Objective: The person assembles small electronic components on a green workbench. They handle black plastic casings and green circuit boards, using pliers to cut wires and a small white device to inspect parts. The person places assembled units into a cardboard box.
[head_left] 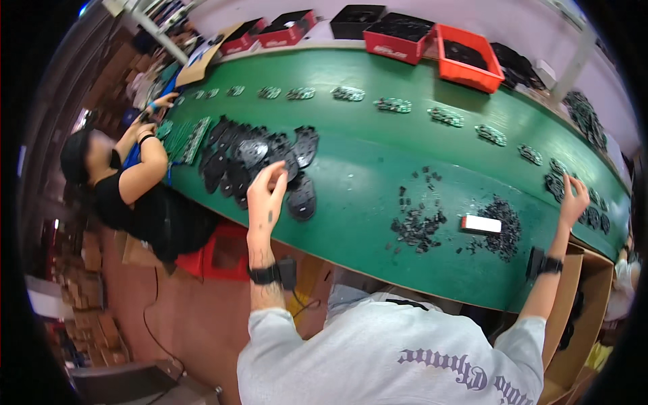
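Note:
My left hand (266, 196) hovers at the near edge of a heap of black plastic shells (236, 158). Its fingers are loosely curled and apart, and I see nothing in them. Far to the right, my right hand (573, 201) is raised beside green circuit boards and round black parts (555, 187). Those fingers are also apart, with nothing visible between them. Between my hands lie two scatters of small black pieces (418, 229). A white and orange box (481, 224) rests against the right-hand scatter.
A curved row of small green circuit boards (348, 94) runs along the green table (364, 196). Red and black bins (396, 47) and an orange crate (499, 79) stand at the back. Another person (135, 175) works at left near stacked boards (196, 140). A cardboard box (563, 290) is beside my right arm.

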Demonstrator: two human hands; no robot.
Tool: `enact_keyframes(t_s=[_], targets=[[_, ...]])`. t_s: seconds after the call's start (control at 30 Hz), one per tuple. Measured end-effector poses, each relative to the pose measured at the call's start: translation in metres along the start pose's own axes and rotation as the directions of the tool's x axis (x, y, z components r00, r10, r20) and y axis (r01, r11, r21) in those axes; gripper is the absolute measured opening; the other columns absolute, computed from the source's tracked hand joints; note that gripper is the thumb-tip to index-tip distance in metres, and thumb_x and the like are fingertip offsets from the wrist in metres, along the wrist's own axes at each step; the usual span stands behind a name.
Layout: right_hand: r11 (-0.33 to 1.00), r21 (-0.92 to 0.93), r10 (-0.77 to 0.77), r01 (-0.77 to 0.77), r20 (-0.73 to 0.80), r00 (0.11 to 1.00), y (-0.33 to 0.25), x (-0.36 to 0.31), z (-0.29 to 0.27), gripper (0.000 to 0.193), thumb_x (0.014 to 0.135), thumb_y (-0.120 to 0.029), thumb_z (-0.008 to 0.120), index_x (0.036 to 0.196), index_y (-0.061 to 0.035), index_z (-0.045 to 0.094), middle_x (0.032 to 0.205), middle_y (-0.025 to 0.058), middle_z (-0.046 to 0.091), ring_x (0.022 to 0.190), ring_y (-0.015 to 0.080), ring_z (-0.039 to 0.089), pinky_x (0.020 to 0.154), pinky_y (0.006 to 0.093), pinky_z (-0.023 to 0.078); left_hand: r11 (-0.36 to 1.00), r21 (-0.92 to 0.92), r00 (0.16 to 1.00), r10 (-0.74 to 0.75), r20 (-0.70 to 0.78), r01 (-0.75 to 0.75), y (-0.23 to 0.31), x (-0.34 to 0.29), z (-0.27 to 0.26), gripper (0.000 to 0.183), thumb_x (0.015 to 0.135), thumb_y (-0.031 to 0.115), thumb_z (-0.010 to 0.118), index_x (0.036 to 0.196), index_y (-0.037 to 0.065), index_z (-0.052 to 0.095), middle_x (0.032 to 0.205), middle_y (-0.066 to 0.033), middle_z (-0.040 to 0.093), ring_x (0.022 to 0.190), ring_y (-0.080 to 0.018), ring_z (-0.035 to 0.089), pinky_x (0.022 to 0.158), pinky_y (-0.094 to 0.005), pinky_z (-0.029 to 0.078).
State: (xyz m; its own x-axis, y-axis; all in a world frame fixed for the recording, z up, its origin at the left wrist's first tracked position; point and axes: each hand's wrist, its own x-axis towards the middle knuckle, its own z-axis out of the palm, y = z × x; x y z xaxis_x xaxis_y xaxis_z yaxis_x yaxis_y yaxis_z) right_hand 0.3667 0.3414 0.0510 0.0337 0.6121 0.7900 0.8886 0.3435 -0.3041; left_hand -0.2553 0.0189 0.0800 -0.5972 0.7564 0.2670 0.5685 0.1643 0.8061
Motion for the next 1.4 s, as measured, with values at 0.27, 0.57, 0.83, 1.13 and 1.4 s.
enact_keyframes(t_s=[0.27,0.57,0.83,1.13,1.4], targets=[[0.824,0.529,-0.255,-0.202,0.665,0.702,-0.240,-0.086,-0.099,0.009,0.077,-0.004,0.072,0.085,-0.0007,0.071,0.083,0.0081,0.065,0.076,0.0189,0.062,0.069,0.0309,0.048,0.779,0.526,0.939,0.262,0.223,-0.342,-0.011,-0.003,0.012,0.026,0.080,0.014,0.069,0.103,0.004,0.067,0.102,-0.0110,0.063,0.099,-0.0288,0.056,0.088,-0.0374,0.045],[0.807,0.439,-0.124,-0.396,0.780,0.614,-0.268,-0.162,-0.056,0.012,0.077,-0.006,0.072,0.089,-0.0029,0.071,0.082,0.0062,0.062,0.070,0.0170,0.062,0.063,0.0290,0.050,0.810,0.495,0.949,0.255,0.184,-0.314,-0.020,-0.055,0.042,0.018,0.082,0.010,0.066,0.099,0.004,0.067,0.097,-0.0094,0.061,0.093,-0.0280,0.058,0.082,-0.0379,0.047],[0.877,0.395,-0.133,-0.272,0.746,0.653,-0.271,-0.166,-0.050,0.011,0.076,-0.009,0.072,0.086,-0.0052,0.069,0.080,0.0093,0.060,0.072,0.0256,0.061,0.066,0.0353,0.050,0.861,0.346,0.922,0.306,0.236,-0.374,0.006,-0.086,0.064,0.025,0.082,0.009,0.066,0.106,0.003,0.065,0.100,-0.0125,0.061,0.097,-0.0310,0.058,0.086,-0.0395,0.045],[0.724,0.635,-0.241,-0.270,0.599,0.764,-0.247,-0.162,-0.049,0.010,0.079,-0.013,0.066,0.083,-0.0040,0.066,0.081,0.0113,0.065,0.078,0.0291,0.063,0.070,0.0377,0.050,0.836,0.407,0.928,0.305,0.212,-0.368,-0.004,-0.067,0.061,0.041,0.089,0.027,0.063,0.116,-0.003,0.061,0.115,-0.0274,0.057,0.105,-0.0405,0.054,0.092,-0.0451,0.042],[0.520,0.614,0.026,-0.594,0.683,0.730,-0.241,-0.150,-0.095,0.017,0.082,-0.012,0.069,0.094,-0.0008,0.071,0.085,0.0088,0.070,0.080,0.0150,0.067,0.074,0.0291,0.053,0.979,0.130,0.978,0.132,0.163,-0.154,0.029,-0.063,0.066,0.039,0.086,0.023,0.070,0.116,-0.001,0.059,0.108,-0.0205,0.058,0.096,-0.0318,0.057,0.087,-0.0404,0.047]])
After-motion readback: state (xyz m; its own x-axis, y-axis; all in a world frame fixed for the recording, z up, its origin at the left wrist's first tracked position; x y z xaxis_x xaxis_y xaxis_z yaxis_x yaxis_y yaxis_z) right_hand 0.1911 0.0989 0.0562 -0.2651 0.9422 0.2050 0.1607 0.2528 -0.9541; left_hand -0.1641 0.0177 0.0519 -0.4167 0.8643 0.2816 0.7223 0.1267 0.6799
